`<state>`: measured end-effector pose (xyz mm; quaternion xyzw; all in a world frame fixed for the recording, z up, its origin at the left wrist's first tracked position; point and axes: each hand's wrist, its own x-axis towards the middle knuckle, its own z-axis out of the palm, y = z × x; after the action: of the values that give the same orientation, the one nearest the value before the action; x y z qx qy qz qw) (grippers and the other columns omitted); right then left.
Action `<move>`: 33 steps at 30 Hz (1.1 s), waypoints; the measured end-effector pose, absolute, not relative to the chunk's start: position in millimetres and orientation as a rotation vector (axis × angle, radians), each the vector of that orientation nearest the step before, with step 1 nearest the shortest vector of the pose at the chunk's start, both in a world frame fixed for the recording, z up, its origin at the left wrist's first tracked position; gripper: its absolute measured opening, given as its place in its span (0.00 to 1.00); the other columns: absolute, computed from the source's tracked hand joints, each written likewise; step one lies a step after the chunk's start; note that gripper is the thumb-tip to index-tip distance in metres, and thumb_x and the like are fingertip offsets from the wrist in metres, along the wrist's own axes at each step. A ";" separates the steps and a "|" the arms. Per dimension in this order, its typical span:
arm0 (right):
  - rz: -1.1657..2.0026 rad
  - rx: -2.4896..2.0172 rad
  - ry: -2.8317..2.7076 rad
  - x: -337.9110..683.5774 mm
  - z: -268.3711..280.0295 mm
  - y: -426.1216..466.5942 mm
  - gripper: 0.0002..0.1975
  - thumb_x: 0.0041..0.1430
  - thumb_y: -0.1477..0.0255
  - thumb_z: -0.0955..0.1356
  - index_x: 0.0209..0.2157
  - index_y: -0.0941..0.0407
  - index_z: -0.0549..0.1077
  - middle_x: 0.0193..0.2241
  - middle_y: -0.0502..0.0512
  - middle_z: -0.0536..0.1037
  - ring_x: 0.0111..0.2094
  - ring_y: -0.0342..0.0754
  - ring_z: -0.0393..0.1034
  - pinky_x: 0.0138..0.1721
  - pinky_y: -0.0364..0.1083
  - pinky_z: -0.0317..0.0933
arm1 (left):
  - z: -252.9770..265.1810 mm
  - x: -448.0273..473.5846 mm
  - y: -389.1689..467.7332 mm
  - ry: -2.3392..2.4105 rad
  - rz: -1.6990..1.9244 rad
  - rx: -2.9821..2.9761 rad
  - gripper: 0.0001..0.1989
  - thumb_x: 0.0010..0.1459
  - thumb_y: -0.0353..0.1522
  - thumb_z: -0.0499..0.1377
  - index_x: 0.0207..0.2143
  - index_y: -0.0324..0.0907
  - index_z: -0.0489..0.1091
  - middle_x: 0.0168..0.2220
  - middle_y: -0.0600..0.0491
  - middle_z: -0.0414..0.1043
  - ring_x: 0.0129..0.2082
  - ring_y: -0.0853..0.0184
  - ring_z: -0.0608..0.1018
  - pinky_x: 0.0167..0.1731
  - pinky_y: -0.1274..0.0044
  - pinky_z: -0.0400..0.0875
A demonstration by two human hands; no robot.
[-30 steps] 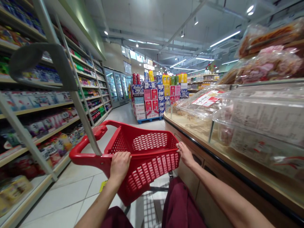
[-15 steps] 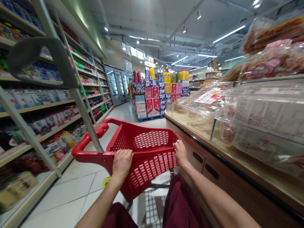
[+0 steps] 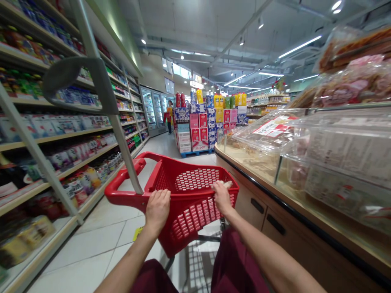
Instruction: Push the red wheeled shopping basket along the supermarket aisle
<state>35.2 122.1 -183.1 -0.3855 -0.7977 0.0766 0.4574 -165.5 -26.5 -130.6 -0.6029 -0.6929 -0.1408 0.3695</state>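
Observation:
A red plastic shopping cart [image 3: 195, 211] with a perforated basket stands in front of me, turned sideways. My left hand [image 3: 158, 206] is wrapped over its near rim, close to the foot of a grey metal post [image 3: 122, 146]. Farther right along the same rim is my right hand [image 3: 222, 198], with its fingers curled and blurred over the inside of the basket. Something small and pale [image 3: 227, 184] shows at those fingertips; I cannot make out what it is.
Stocked shelves [image 3: 73, 134] line the left side. A glass-fronted display counter [image 3: 256, 162] with packaged food runs close on the right. Ahead stand stacked drink cartons [image 3: 198, 130] on a blue pallet [image 3: 198, 153], with a person [image 3: 169, 118] beyond them near glass-door coolers [image 3: 152, 108].
My right hand has slid left along the rim, away from the cart's right corner. The view has shifted slightly, so the cart sits farther right, and the distant person shows more fully.

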 end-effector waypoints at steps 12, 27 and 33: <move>0.295 -0.724 -1.993 -2.7 -182.1 92.9 0.21 0.51 0.80 0.59 0.48 0.57 0.66 0.47 0.60 0.69 0.50 0.50 0.60 0.51 0.55 0.54 | -114.6 -185.0 -54.5 -1.782 -0.313 -1.595 0.19 0.51 0.26 0.46 0.45 0.31 0.66 0.47 0.41 0.68 0.49 0.59 0.67 0.54 0.66 0.52; 0.121 -0.824 -2.072 -0.9 -180.2 89.5 0.16 0.55 0.81 0.58 0.44 0.59 0.69 0.46 0.62 0.70 0.48 0.52 0.62 0.49 0.57 0.53 | -121.6 -204.3 -74.2 -1.726 -0.355 -1.577 0.23 0.50 0.23 0.45 0.50 0.32 0.62 0.53 0.42 0.60 0.58 0.59 0.55 0.55 0.66 0.50; 0.217 -0.395 -2.061 -94.4 -152.2 30.8 0.22 0.52 0.81 0.61 0.49 0.54 0.65 0.51 0.57 0.64 0.53 0.48 0.57 0.52 0.50 0.54 | -115.8 -212.4 -78.5 -1.635 -0.352 -1.587 0.21 0.50 0.24 0.45 0.47 0.39 0.64 0.53 0.46 0.62 0.56 0.60 0.58 0.54 0.64 0.51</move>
<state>-94.4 30.8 -152.2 -0.1628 -0.8498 0.0896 0.4933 -212.4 -78.5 -115.8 -0.6292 -0.6479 -0.1395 0.4059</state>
